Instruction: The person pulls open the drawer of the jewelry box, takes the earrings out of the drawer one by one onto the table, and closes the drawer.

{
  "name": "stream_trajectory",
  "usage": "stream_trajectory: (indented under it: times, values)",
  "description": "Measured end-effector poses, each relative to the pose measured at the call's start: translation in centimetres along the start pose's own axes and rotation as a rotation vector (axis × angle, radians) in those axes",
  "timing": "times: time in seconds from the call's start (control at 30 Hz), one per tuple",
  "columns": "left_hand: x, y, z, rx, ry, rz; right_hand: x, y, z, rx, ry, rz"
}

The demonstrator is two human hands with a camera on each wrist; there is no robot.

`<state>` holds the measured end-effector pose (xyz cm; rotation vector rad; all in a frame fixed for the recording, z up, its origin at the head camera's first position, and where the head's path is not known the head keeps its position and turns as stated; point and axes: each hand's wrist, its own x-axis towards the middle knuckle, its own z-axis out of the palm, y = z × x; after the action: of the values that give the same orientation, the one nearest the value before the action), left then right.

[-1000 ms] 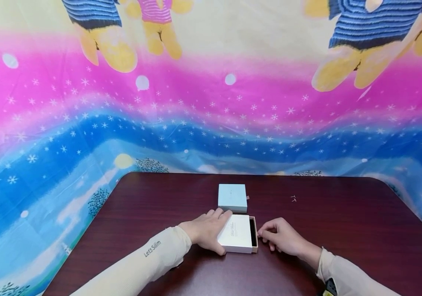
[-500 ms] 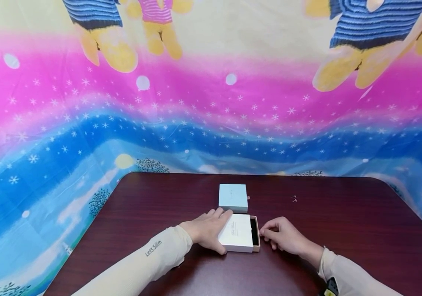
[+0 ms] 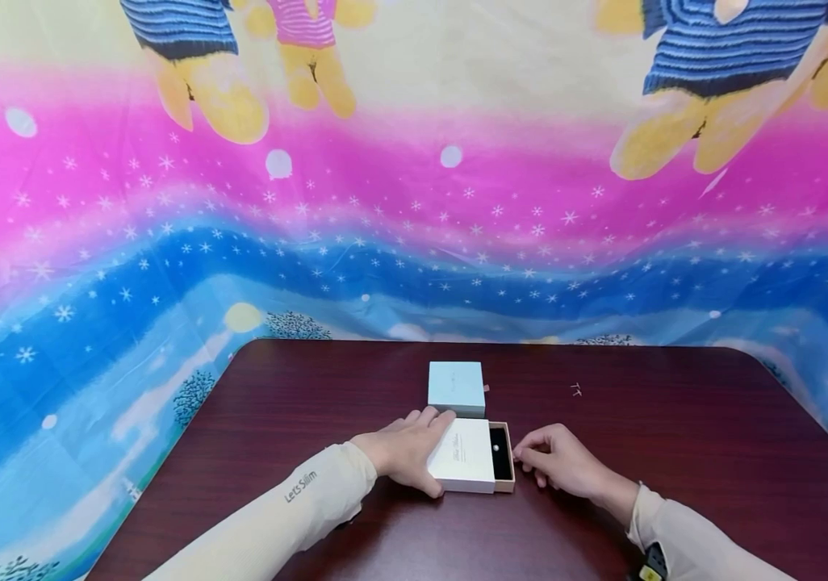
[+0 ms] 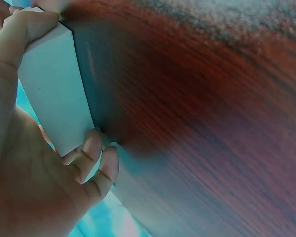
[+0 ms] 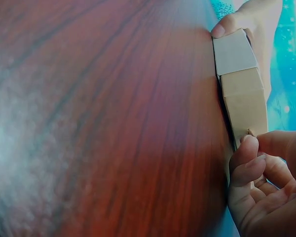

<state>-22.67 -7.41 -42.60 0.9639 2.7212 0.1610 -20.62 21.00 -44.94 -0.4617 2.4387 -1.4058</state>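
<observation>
A white drawer-style jewelry box (image 3: 461, 460) with small print on top lies flat on the table. My left hand (image 3: 408, 452) grips its sleeve from the left, thumb at the near side and fingers at the far side. The tan drawer (image 3: 504, 485) sticks partly out on the right, showing a black lining (image 3: 503, 466) with a small shiny bead (image 3: 496, 448). At the drawer's outer face my right hand (image 3: 561, 462) pinches a small pull tab (image 5: 249, 132) between thumb and forefinger. In the left wrist view, the box's plain end (image 4: 56, 89) sits within the left hand.
Behind the white box stands a pale blue box (image 3: 455, 386) with a small pinkish tab (image 3: 487, 388) on its right. Two tiny thin items (image 3: 576, 390) lie farther right on the dark wooden table (image 3: 675, 436). A patterned cloth (image 3: 414, 194) hangs beyond the table's back edge.
The drawer has slid farther out to the right with my right hand, exposing more black lining and the bead. My left hand has stayed on the sleeve.
</observation>
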Motion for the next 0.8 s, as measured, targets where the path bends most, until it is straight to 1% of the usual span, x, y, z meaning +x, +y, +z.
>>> stream_trajectory:
  times: [0.33,0.67,0.8]
  values:
    - [-0.03,0.0,-0.02,-0.003,-0.006,-0.006,-0.1,0.21,-0.2,-0.012,0.003,0.032]
    - [0.17,0.21,-0.32,0.014,-0.019,-0.022,-0.15,-0.09,-0.44,-0.013,0.003,0.006]
    - [0.13,0.33,-0.27,0.014,-0.026,-0.026,-0.2,0.12,-0.52,-0.021,0.001,0.024]
